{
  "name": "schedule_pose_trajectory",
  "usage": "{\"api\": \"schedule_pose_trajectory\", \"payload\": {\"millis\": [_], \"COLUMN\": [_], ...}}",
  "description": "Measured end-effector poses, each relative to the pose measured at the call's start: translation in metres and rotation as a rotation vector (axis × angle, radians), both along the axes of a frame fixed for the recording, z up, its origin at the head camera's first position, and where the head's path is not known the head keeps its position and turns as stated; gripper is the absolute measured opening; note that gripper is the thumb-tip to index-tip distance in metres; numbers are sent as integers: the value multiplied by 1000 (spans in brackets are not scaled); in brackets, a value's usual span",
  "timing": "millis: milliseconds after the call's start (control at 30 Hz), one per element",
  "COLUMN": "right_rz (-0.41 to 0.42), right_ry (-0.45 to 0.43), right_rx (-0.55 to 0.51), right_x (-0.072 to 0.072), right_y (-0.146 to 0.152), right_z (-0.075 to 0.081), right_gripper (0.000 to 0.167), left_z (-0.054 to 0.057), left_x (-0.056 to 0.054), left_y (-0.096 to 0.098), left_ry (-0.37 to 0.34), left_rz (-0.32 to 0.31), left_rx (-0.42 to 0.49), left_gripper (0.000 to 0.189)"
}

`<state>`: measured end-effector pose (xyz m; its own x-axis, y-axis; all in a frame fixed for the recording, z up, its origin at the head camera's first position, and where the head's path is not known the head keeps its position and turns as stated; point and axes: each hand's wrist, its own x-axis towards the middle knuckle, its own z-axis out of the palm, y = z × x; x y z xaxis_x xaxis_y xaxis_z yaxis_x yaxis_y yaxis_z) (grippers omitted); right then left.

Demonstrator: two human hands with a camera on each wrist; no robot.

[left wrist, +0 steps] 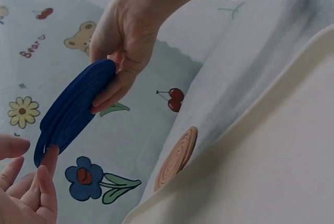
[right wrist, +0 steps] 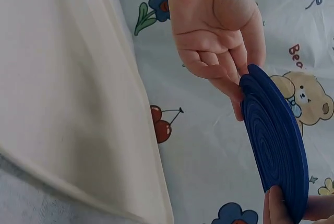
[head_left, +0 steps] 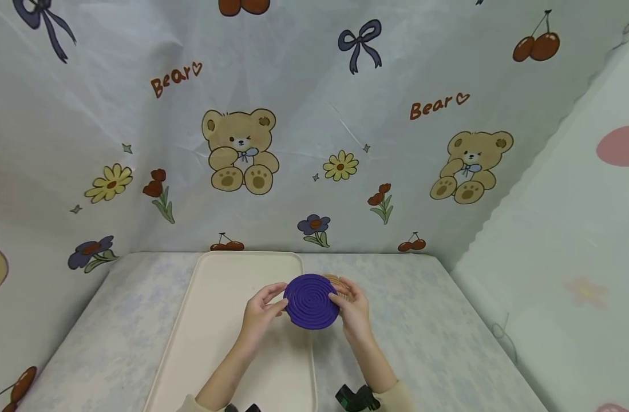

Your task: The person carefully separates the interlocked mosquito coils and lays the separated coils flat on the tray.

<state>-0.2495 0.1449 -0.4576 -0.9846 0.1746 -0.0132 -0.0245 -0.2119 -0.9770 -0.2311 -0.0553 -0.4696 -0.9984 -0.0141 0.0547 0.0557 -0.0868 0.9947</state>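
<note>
Two or more dark blue round coasters (head_left: 312, 301) with a spiral groove are held up together, slightly offset in the left wrist view (left wrist: 75, 112). My left hand (head_left: 261, 313) pinches their left edge, thumb in front and fingers behind. At the right edge my right hand (head_left: 356, 312) pinches them with the thumb on the face. In the right wrist view the blue coasters (right wrist: 274, 135) stand tilted between both hands. Behind them on the table lie tan spiral coasters (head_left: 337, 282), partly hidden by the blue ones and the right hand.
A cream tray (head_left: 226, 337) with a raised rim covers the left-middle of the table. The pale marbled table (head_left: 422, 332) extends to the right. A cloth (head_left: 304, 91) printed with bears, flowers and cherries hangs behind.
</note>
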Motion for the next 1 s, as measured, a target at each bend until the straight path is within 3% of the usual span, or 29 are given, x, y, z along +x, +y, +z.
{"api": "schedule_pose_trajectory", "payload": {"millis": [300,500,767,1000], "right_rz": [42,52,49,146], "right_ry": [-3,-23,-11,9], "right_rx": [-66,-76,-65,-15], "right_x": [-7,-15,-18,-16], "right_y": [-29,-49,-68,-69], "right_z": [7,11,17,26], "right_gripper": [52,48,44,45], "left_z": [11,17,29,36], "left_x": [-1,-2,0,-4], "left_y": [-21,-38,-58,-70], "left_ry": [-75,-142,-132,-123], "left_rz": [93,148,172,220], "left_rx": [-4,47,-9,38], "left_gripper": [41,41,42,39]}}
